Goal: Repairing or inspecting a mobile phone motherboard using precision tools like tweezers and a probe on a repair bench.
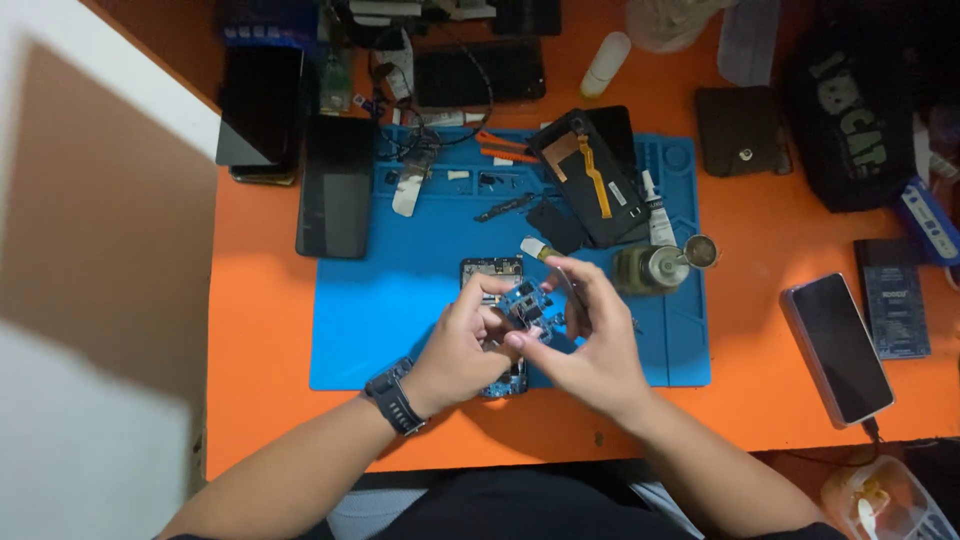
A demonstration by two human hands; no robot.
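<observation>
My left hand (pixel 462 345), with a black watch on its wrist, pinches a small blue circuit board (pixel 527 302) above an opened phone body (pixel 492 270) lying on the blue work mat (pixel 390 300). My right hand (pixel 590 340) holds a thin brush with a pale tip (pixel 538 249) against the board. Both hands meet over the mat's lower middle, hiding most of the phone body.
On the orange table (pixel 760 390) lie a dark phone (pixel 335 185) left of the mat, a phone (pixel 838 347) at the right, a black screen panel with an orange flex (pixel 590 175), a small metal dispenser bottle (pixel 650 268), a glue tube (pixel 657 215) and a black pouch (pixel 852 115).
</observation>
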